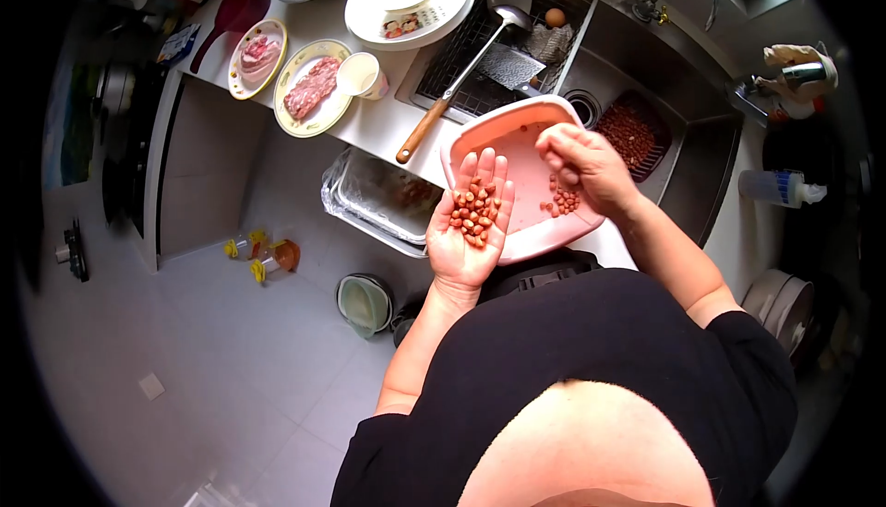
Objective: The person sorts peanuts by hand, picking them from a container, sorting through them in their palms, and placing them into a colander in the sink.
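My left hand (466, 244) is turned palm up at the near left side of a pink basin (519, 158), its fingers extended. A small heap of reddish-brown peanuts (475, 212) rests on its palm and fingers. Above the right part of the basin, my right hand (592, 167) is closed, with fingers curled in toward the thumb. Whatever may be between those fingertips is hidden. More peanuts (563, 201) lie on the basin floor below it. Behind the right hand, a dark basket (661, 152) full of peanuts sits in the sink.
A wooden-handled spatula (426, 131) leans across the drying rack, near a grater (508, 66) and an egg (555, 17). Left on the counter are a paper cup (363, 76) and plates of meat (312, 90). Below the counter edge sits a plastic-lined tray (374, 195).
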Motion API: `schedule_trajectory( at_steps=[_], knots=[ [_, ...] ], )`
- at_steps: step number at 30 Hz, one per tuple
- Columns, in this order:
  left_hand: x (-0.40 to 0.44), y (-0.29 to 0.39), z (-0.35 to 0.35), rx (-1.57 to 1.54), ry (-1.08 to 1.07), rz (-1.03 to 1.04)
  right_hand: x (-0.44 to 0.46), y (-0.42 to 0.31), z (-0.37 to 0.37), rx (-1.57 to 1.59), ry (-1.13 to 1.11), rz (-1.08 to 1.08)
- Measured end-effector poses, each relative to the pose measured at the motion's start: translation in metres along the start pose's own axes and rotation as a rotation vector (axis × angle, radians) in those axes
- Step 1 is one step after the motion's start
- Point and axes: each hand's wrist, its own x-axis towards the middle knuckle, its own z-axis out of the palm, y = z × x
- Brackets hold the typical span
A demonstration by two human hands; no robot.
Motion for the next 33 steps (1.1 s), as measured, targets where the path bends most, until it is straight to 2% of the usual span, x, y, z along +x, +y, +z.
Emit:
schedule_trajectory(
  at_steps=[2,4,6,8,10,12,14,15,16,20,26,28,33],
  knots=[
    [0.004,-0.007,0.001,0.003,0.008,-0.025,-0.013,-0.011,-0.019,-0.235,0.238,-0.120],
    [0.010,-0.013,0.000,0.019,0.020,-0.071,-0.012,-0.001,-0.078,-0.517,0.375,-0.272],
    [0.016,-0.020,-0.001,0.040,0.010,-0.106,-0.022,-0.002,-0.113,-0.728,0.503,-0.330],
    [0.023,-0.028,0.004,0.061,-0.006,-0.164,-0.030,-0.006,-0.132,-0.912,0.648,-0.340],
    [0.028,-0.035,0.006,0.048,-0.014,-0.205,-0.042,-0.016,-0.133,-1.285,0.791,-0.199],
    [0.033,-0.042,0.005,0.066,0.000,-0.247,-0.045,-0.020,-0.122,-1.223,0.785,-0.331],
    [0.039,-0.051,0.006,0.061,0.013,-0.265,-0.048,-0.027,-0.086,-0.964,0.605,-0.514],
    [0.041,-0.055,0.006,0.054,0.029,-0.279,-0.046,-0.022,-0.079,-0.952,0.483,-0.607],
    [0.044,-0.059,0.005,0.045,0.049,-0.277,-0.051,-0.028,-0.060,-1.036,0.378,-0.631],
    [0.055,-0.068,-0.007,0.078,0.039,-0.256,-0.056,-0.014,-0.024,-1.035,0.055,-0.711],
    [0.060,-0.077,-0.009,0.168,0.092,-0.201,-0.047,0.004,-0.016,-1.072,-0.010,-0.710],
    [0.061,-0.074,-0.015,0.140,0.035,-0.197,-0.044,0.004,-0.017,-1.092,0.063,-0.751],
    [0.058,-0.072,-0.016,0.074,0.112,-0.202,-0.043,0.003,-0.020,-1.010,0.151,-0.692]
  ],
)
